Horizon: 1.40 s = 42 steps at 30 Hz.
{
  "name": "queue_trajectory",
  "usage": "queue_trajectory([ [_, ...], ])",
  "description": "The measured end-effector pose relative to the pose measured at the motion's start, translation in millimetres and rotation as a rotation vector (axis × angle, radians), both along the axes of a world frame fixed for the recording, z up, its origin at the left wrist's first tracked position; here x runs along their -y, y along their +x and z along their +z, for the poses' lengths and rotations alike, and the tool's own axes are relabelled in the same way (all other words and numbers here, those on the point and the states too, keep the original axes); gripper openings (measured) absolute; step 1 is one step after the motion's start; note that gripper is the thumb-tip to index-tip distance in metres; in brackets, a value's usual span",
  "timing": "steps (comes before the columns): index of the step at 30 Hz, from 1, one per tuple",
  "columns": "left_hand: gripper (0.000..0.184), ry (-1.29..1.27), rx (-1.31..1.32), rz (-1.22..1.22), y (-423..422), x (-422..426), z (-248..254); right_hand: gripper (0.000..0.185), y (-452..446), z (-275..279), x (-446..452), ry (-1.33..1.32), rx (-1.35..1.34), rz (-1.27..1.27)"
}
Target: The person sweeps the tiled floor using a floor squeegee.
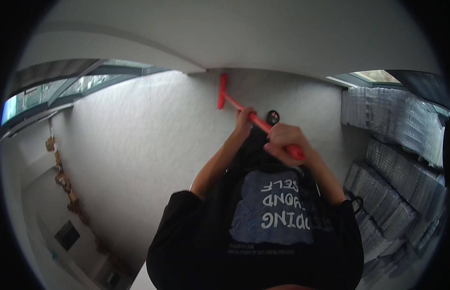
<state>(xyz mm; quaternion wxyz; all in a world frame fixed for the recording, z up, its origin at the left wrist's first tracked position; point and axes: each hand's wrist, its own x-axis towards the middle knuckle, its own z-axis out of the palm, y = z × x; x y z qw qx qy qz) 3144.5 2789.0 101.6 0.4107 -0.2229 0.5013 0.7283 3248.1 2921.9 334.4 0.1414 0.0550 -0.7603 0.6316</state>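
Observation:
A red long-handled broom slants across the space in front of my body. Its narrow red head is on the grey floor near the far wall; bristles or a blade cannot be made out. My left hand is closed round the handle lower down, closer to the head. Higher up, near the thick end of the handle, my right hand is wrapped round it, and the rounded tip sticks out beyond my fist. Below the handle shows a dark shoe.
Stacks of clear plastic-looking packs line the right side. A pale wall rises ahead, with windows at the left. Several brown items lie along the left wall's foot. Grey floor stretches to my left.

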Motion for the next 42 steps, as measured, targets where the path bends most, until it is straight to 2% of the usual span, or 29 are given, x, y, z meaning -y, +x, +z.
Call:
queue_trajectory([
  [1,0.015,-0.017,0.004,0.046,-10,15,8,0.031,-11,-2,9,0.012,-0.013,0.044],
  [3,0.021,-0.176,-0.059,0.066,-26,41,-12,0.031,-25,-17,27,0.000,-0.026,0.098],
  [5,0.027,-0.121,-0.118,0.172,-41,66,-29,0.033,-45,-23,46,-0.008,0.033,0.145],
  [7,0.030,-0.107,-0.081,0.126,-58,89,-50,0.033,-55,-24,57,-0.058,0.122,0.165],
  [8,0.034,-0.137,-0.089,0.038,-69,99,-53,0.033,-63,-36,63,-0.058,0.103,0.137],
  [11,0.033,-0.172,-0.075,-0.058,-76,92,-58,0.032,-58,-75,67,-0.091,0.125,0.080],
  [12,0.030,-0.173,-0.112,-0.114,-78,94,-87,0.030,-58,-81,66,-0.092,0.149,0.039],
  [15,0.019,-0.265,-0.053,-0.170,-64,58,-78,0.028,-43,-83,48,-0.044,0.162,-0.013],
  [17,0.010,-0.270,-0.158,-0.199,-44,27,-74,0.026,-22,-80,22,-0.064,0.122,0.013],
  [20,0.014,-0.239,-0.438,-0.333,2,-29,-78,0.026,17,-55,-22,-0.050,0.185,-0.044],
  [22,0.017,-0.216,-0.326,-0.380,35,-76,-63,0.025,53,-30,-51,-0.040,0.289,-0.134],
  [23,0.018,-0.173,-0.155,-0.359,53,-97,-54,0.025,71,-26,-64,-0.044,0.291,-0.124],
  [25,0.017,-0.155,-0.160,-0.389,91,-131,-46,0.025,103,-21,-87,0.117,0.249,-0.101],
  [27,0.017,-0.136,-0.161,-0.435,122,-153,-35,0.028,130,-19,-103,0.086,0.256,-0.156],
  [29,0.019,-0.137,-0.040,-0.364,147,-173,-23,0.032,155,-19,-120,0.059,0.263,-0.217],
  [31,0.020,-0.146,-0.055,-0.408,156,-178,-15,0.035,171,-17,-135,0.002,0.162,-0.175],
  [35,0.017,-0.047,-0.095,-0.251,163,-158,20,0.038,176,0,-140,0.015,0.005,-0.039],
  [38,0.018,0.033,-0.134,-0.127,149,-131,15,0.038,161,-6,-128,0.002,-0.093,0.074],
  [42,0.021,-0.116,-0.163,0.095,107,-88,-24,0.037,117,-37,-102,0.017,-0.067,0.080],
])
